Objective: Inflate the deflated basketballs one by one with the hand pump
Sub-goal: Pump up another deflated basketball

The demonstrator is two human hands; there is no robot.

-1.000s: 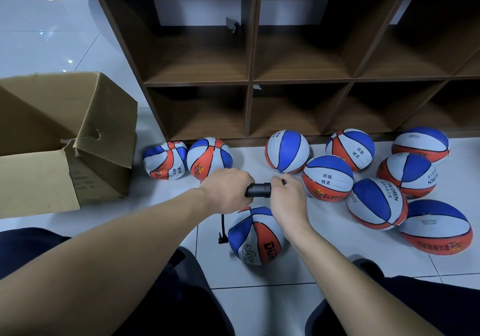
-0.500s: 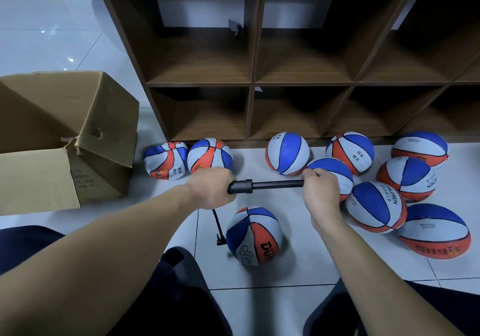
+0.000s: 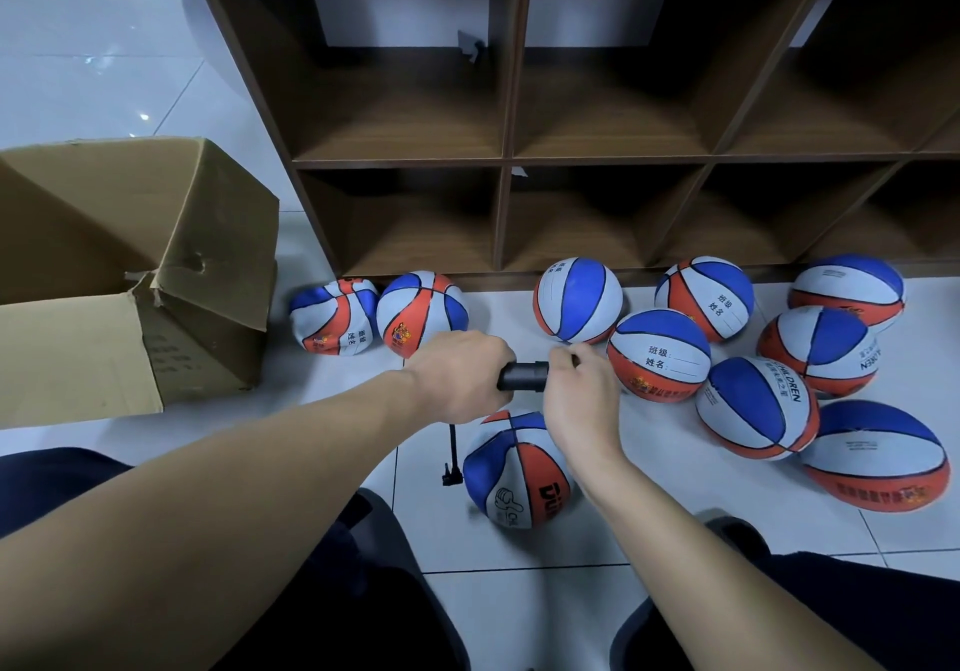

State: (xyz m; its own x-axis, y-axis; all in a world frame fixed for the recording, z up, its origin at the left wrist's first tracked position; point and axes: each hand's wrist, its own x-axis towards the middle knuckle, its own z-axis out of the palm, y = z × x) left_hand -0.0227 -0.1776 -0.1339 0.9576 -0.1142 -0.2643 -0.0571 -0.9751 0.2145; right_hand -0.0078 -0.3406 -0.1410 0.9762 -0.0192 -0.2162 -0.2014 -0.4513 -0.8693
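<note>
Since half a second ago the right hand [image 3: 582, 384] has pushed the handle in, hiding the rod. Both hands grip the hand pump [image 3: 522, 376], left hand [image 3: 457, 377] round its barrel; its long axis runs left-right at frame centre, its handle end pointing right. Directly below lies the basketball [image 3: 514, 470], the hose [image 3: 451, 455] hanging at its left.

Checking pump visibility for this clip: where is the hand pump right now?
In the head view, centre frame: the hand pump is held level between the left hand and right hand, just above the nearest basketball.
</note>
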